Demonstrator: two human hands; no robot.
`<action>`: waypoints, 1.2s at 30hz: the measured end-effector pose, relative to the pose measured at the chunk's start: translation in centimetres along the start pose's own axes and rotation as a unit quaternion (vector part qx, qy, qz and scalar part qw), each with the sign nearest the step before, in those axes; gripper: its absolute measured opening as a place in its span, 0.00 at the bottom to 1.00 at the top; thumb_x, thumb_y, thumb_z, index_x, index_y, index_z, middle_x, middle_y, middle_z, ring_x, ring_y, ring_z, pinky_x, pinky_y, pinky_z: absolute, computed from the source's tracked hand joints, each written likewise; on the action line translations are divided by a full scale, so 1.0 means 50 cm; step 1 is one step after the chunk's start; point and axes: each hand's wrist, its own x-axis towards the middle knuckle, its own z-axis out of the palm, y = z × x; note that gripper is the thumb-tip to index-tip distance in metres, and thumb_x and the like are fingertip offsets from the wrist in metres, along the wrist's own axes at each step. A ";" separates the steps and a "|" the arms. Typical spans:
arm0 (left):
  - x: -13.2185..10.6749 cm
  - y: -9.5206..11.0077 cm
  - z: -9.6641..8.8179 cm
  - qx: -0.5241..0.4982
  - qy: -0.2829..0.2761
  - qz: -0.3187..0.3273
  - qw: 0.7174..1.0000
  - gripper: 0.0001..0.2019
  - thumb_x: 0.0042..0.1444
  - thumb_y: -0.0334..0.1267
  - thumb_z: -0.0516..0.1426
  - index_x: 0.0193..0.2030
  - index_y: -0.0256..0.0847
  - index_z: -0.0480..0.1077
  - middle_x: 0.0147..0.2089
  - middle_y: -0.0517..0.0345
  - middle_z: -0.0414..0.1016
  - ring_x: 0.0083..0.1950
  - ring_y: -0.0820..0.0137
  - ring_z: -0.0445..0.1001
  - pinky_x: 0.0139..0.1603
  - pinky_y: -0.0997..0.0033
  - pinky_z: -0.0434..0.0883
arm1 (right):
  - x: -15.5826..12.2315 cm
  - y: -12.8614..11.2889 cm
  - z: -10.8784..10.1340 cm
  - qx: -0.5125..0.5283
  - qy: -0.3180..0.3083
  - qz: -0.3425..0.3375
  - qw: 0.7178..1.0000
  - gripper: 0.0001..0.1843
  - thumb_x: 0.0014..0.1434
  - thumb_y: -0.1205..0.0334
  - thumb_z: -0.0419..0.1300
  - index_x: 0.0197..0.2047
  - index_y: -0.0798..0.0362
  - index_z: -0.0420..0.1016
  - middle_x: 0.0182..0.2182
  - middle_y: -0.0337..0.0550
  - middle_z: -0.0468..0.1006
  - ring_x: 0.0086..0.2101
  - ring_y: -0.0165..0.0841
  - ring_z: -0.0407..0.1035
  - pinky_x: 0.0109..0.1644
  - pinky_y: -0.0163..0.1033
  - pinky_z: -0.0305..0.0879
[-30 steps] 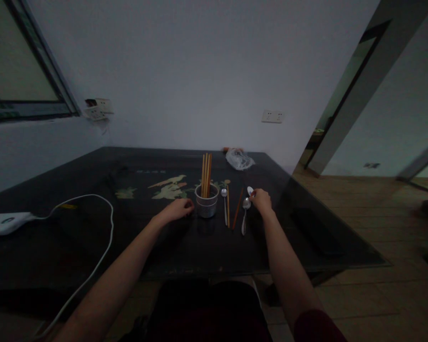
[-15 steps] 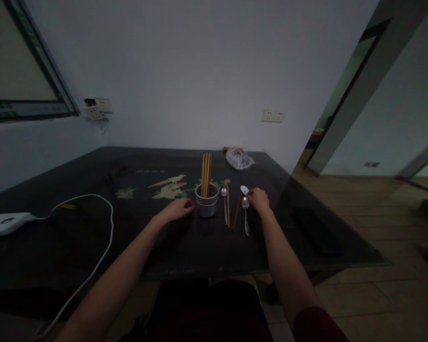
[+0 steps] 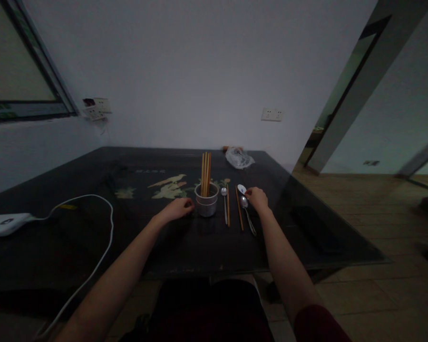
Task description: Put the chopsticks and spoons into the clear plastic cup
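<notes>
1. Right hand (image 3: 257,198): fingertips pinched on the white spoon (image 3: 241,189), its bowl just beyond that of the metal spoon (image 3: 244,202)
2. Left hand (image 3: 179,208): loosely curled just beside the metal cup (image 3: 207,207), which holds standing chopsticks (image 3: 206,175); whether fully closed, cannot tell
3. Handling note: a light, steady pinch seems best, turning the white spoon clear of the metal spoon and nearby loose chopstick (image 3: 239,209) on the dark surface (image 3: 185,251)

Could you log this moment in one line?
Left hand: beside metal cup; right hand: pinching white utensil; in cup: standing chopsticks; on table: metal spoons, loose chopsticks
</notes>
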 end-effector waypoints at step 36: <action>0.001 -0.005 0.000 -0.021 0.040 0.025 0.999 0.20 0.46 0.44 0.58 0.45 0.36 0.69 0.39 0.49 0.76 0.39 0.61 0.75 0.39 0.66 0.69 | -0.063 -0.083 -0.012 -0.123 0.020 -0.055 0.991 0.15 0.59 0.53 0.56 0.41 0.54 0.77 0.40 0.52 0.79 0.44 0.41 0.71 0.45 0.41 0.61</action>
